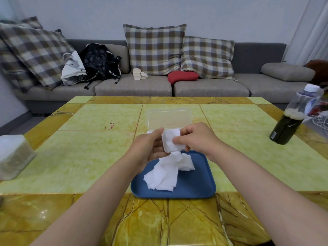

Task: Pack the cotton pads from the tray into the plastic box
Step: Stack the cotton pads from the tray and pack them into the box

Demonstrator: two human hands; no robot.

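hold: left hand and right hand pinch a stack of cotton pads over the tray | more pads lie in it | feel: likely soft, light, slippy, so squeeze the stack's edges

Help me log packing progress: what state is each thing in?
plastic box, lid open
stack of cotton pads, held by both hands above the tray
loose cotton pads, heaped in the tray
left hand, holds the stack
right hand, pinches the stack
bottle, capped, partly full
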